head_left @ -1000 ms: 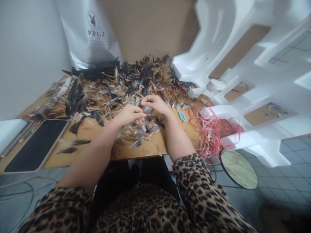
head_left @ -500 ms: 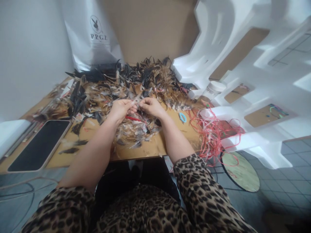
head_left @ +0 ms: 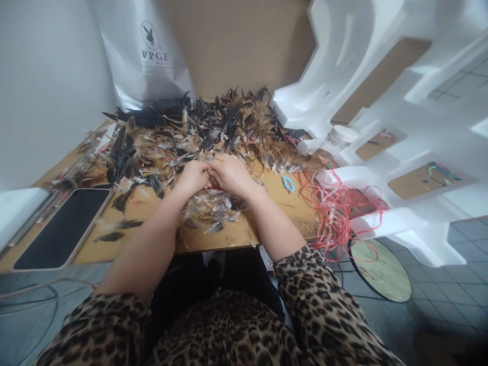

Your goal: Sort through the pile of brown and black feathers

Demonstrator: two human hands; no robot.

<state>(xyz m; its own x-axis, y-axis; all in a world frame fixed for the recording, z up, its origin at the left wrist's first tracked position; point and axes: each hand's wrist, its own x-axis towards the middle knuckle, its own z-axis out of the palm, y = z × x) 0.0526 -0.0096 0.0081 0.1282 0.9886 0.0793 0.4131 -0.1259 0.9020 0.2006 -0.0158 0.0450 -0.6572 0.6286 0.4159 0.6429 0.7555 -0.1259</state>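
Observation:
Above a wooden table, my left hand and my right hand meet at the fingertips. Both have curled, pinching fingers, and whatever is between them is hidden. Right below lies a small heap of brown and whitish feathers. A bit of something red shows under the right fingers. Beyond the hands spreads a large pile of brown and black feathers, with fuller brown bunches at its back right.
At the left lies a phone. A light blue ring-shaped band sits right of my right forearm, then tangled red string. A lidded clear jar stands by white foam packaging. Behind is a silver bag.
The hands were apart one second ago and have come together, the right hand turning over with its back upward. The red thing, seen plainly half a second ago, is now mostly covered.

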